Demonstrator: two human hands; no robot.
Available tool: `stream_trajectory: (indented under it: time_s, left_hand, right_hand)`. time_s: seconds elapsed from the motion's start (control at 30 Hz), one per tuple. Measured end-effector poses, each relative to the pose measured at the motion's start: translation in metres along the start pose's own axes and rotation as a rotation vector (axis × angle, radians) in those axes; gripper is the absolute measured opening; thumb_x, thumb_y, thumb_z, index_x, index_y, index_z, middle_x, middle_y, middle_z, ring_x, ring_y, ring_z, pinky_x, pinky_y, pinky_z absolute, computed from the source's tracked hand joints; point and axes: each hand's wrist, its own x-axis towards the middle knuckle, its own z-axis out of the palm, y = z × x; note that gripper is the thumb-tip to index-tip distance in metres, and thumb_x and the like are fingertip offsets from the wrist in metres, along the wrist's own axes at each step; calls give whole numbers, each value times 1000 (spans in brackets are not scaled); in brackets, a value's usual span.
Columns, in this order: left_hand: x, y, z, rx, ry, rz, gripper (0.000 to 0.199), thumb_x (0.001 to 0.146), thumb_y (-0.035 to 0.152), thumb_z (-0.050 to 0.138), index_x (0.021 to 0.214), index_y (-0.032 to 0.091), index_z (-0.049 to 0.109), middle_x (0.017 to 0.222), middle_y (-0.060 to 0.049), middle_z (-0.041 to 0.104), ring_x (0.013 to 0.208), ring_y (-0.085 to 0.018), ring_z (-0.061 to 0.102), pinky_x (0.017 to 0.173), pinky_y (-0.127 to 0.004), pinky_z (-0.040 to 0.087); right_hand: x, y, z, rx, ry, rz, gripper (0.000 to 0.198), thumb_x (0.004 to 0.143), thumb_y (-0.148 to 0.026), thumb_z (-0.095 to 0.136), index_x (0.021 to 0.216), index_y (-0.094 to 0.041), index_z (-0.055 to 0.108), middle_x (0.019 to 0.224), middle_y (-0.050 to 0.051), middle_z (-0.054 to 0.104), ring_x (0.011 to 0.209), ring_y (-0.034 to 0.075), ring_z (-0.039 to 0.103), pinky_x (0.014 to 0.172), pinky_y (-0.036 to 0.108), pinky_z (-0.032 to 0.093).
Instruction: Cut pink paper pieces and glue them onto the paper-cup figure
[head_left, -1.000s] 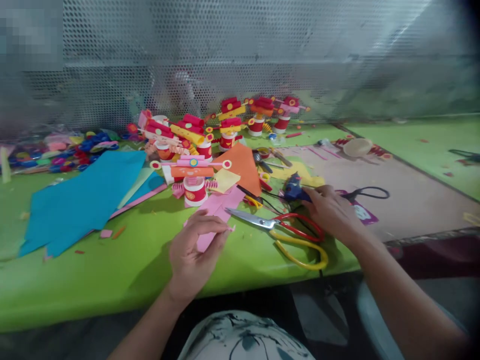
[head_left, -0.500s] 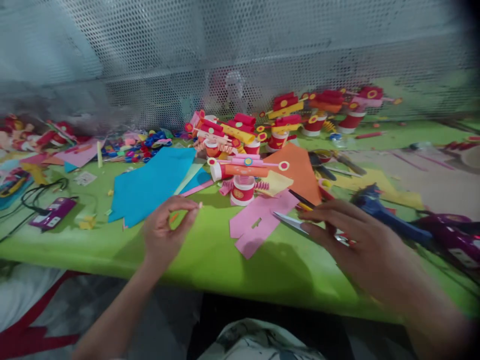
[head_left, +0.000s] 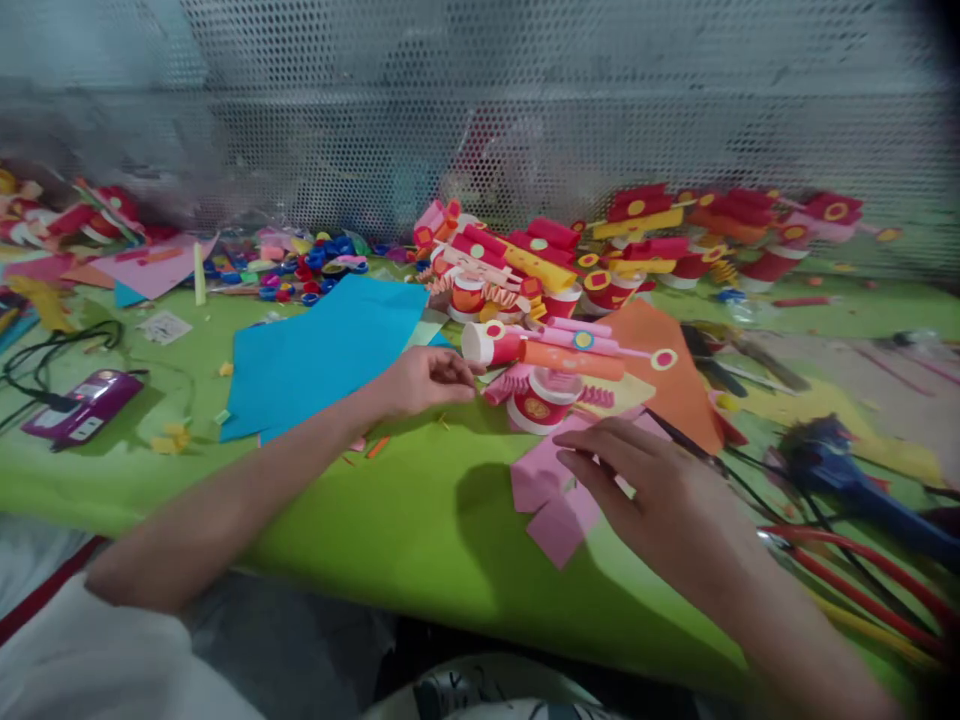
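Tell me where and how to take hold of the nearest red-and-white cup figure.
Best gripped, I'd say, low around its red cup, coming from the near side: the cup is round and standing, its front face exposed, while pink coils jut from both sides.

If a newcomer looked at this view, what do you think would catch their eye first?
Probably the red-cupped figure near the middle, with the left hand beside it and the right hand in front. Next, likely the large blue sheet to its left and the colourful figures behind.
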Motion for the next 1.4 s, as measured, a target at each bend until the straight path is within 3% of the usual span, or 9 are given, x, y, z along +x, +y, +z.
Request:
stream_trajectory:
  time_s: [0.2,0.37,0.6,0.83,0.97,1.13,1.4]
  left_hand:
    - [25,-15,-7,-231,-180,-16,10,71,14,85,77,18,78,114,-16,82,116,-28,76,91,-37,61]
    - [29,-23,-3,-337,-283,0,9,75,12,82,77,18,77,103,-13,83,129,-28,70,94,-36,59]
    - [25,-26,3,-355,-243,-18,10,74,13,83,81,18,77,91,-8,81,85,-17,76,85,-35,60]
    - [20,-17,4,-311,-302,-100,12,74,16,84,81,14,74,92,-7,80,85,-15,72,84,-30,56]
    - [18,-11,5,-252,-300,-119,11,73,16,82,79,14,73,88,-6,76,79,-13,67,75,-26,52]
    - [16,-8,13,-184,-204,-147,6,74,16,76,77,16,71,78,-3,70,71,-12,61,65,-25,46]
    - [14,-13,29,-137,-64,-137,5,71,17,70,73,17,65,78,-1,68,72,-11,59,64,-26,42]
  right_hand:
    - [23,-13,11,-234,38,-93,29,109,-29,51,111,-18,78,96,8,82,74,24,76,58,34,48]
    - [35,-18,24,-420,-10,-66,35,111,-31,45,124,-20,75,96,8,84,67,22,76,49,32,37]
    - [37,-16,31,-428,18,-29,39,110,-31,48,135,-9,69,75,7,81,57,22,74,48,33,37]
    - [32,-8,37,-395,88,-51,27,107,-31,59,120,-14,76,90,6,85,64,20,77,51,31,38]
    - [30,-8,42,-408,109,-23,26,105,-35,62,115,-17,78,75,3,80,57,18,72,50,30,34]
    - [31,-9,49,-441,136,25,29,104,-40,64,115,-17,78,64,2,75,51,18,68,49,29,30]
    - [33,-12,48,-395,135,22,30,107,-34,55,111,-15,77,60,2,73,47,18,66,49,30,29]
